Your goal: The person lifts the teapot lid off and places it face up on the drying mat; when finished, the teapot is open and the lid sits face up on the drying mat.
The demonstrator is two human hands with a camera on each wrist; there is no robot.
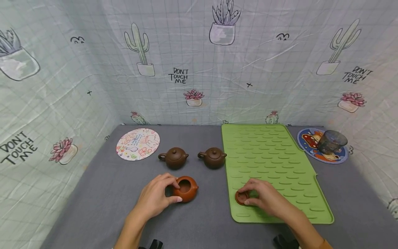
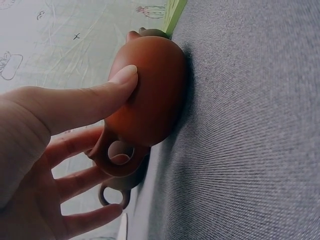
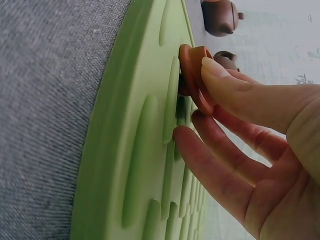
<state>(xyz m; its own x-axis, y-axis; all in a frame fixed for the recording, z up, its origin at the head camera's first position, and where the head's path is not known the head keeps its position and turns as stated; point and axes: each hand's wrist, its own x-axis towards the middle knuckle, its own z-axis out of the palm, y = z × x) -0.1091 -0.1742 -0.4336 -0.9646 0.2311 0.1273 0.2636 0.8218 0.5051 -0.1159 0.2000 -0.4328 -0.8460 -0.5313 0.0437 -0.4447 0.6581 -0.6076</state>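
Observation:
My left hand point(image 1: 154, 196) grips a reddish-brown clay teapot point(image 1: 191, 195), thumb against its near side and a finger at its rim. The pot stands lidless on the grey cloth, its opening facing up and its spout to the right. In the left wrist view, the teapot's handle point(image 2: 111, 167) lies beside the other fingers, which are spread. My right hand point(image 1: 266, 196) pinches the matching teapot lid point(image 1: 242, 198) between thumb and fingers over the front left of the green mat point(image 1: 264, 166). The right wrist view shows the lid point(image 3: 194, 75) turned over, its knob towards the mat.
Behind the open pot stand two dark brown lidded teapots, one on the left point(image 1: 175, 159) and one on the right point(image 1: 214, 159). A patterned round mat point(image 1: 138, 143) lies at back left. At back right, a dark transparent cup point(image 1: 332, 141) sits on a blue round mat point(image 1: 306, 141).

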